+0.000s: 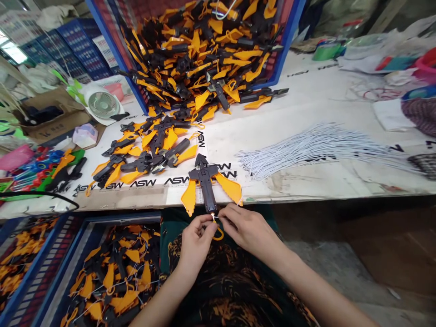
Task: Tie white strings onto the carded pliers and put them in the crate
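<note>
A black plastic toy (207, 186) with two orange wings lies at the table's front edge, its arrow-shaped tip pointing away from me. At its near end, my left hand (198, 238) pinches a thin white cord (214, 216) close to the toy's tail. My right hand (248, 226) is closed on the same cord just to the right, and a loose end shows above its knuckles. Below the fingertips hangs an orange loop (219, 233). Exactly how the cord runs between my fingers is partly hidden.
A tipped blue crate (290, 43) spills similar toys onto the table (340, 179), with a pile (153, 145) at left. A bundle of white cords (316, 147) lies at right. Below, another crate (57, 277) holds corded toys. A small fan (103, 105) stands back left.
</note>
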A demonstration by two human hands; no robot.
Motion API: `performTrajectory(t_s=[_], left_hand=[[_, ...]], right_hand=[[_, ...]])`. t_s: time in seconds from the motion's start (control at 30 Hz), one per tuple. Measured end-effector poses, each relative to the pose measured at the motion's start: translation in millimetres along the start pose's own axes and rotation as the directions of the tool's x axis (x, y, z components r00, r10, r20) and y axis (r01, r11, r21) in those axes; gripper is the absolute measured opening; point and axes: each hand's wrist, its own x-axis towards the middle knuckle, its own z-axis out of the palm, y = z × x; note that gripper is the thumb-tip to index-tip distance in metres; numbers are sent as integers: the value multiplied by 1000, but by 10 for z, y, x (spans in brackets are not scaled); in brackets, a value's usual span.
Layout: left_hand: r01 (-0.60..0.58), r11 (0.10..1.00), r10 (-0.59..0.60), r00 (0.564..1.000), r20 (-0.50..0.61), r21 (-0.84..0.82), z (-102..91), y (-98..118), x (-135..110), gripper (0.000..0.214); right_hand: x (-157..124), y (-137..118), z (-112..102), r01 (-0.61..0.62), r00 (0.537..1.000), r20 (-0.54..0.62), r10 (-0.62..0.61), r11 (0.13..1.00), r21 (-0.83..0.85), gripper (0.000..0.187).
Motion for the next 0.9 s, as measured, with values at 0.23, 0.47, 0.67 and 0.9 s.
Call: performTrajectory(t_s=[0.23, 0.47, 0.67, 0.9], left_hand=[[-19, 1000, 19, 1000, 17, -5, -7, 35, -3, 37], [15, 998, -22, 993, 114, 61, -67, 61, 35, 46], [-242, 897, 199, 968, 151, 369, -75, 51, 118, 33], [-320, 889, 389, 906, -169, 329, -469, 242, -42, 30]], right_hand=[[43, -32, 25, 35, 999, -19, -36, 999, -20, 16], [-16, -53, 96, -48, 998, -31, 53, 989, 138, 20], [10, -121, 94, -6, 997, -76, 3, 999, -33, 21], [83, -95, -8, 45, 999, -8, -45, 999, -31, 28]])
